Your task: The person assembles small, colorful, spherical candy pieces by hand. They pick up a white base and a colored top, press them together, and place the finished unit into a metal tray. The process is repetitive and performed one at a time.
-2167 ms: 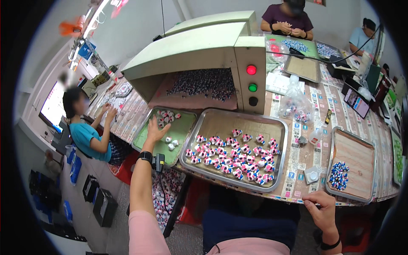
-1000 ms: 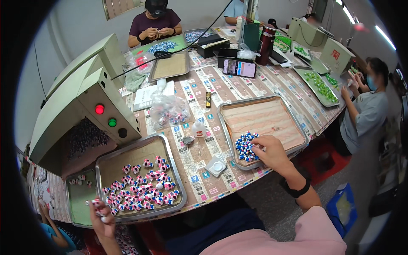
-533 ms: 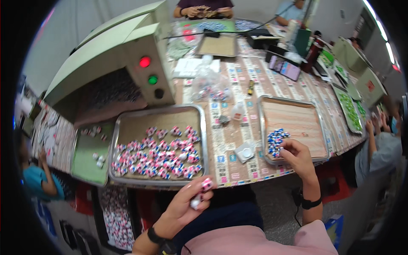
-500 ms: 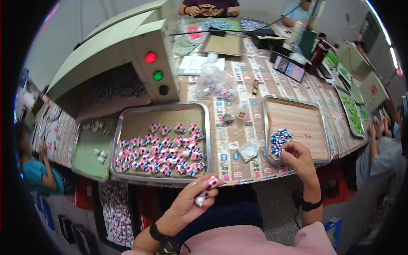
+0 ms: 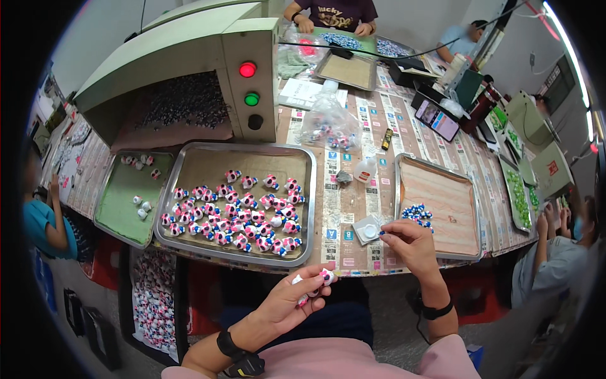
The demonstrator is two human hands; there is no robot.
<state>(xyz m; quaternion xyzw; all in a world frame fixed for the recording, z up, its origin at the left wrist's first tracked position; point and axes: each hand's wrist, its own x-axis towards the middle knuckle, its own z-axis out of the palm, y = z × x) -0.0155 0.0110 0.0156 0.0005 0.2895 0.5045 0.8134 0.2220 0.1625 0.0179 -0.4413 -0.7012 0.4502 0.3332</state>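
My left hand (image 5: 284,303) is closed around a couple of small pink-and-white figurines (image 5: 327,276), just off the table's front edge. The thumb and fingers of my right hand (image 5: 411,247) pinch a tiny blue piece (image 5: 381,233) at the right edge of a small white dish (image 5: 367,230); whether the piece touches the dish I cannot tell. Right of that hand, a pile of small blue-and-white pieces (image 5: 417,213) lies in a metal tray lined with pale paper (image 5: 445,196). Left of the dish, a larger metal tray (image 5: 265,159) holds many pink, white and blue figurines (image 5: 243,218).
A green-lined tray (image 5: 120,205) with several figurines stands at left, below a pale machine (image 5: 189,50). Behind the dish are a small bottle (image 5: 365,170), a plastic bag (image 5: 331,126) and a phone (image 5: 437,120). A full bin (image 5: 154,303) sits below. Another person (image 5: 341,14) works across the table.
My right hand has moved left from the pile in the right tray to the white dish, with a blue piece in its fingers. The left hand still holds its figurines. The view has shifted.
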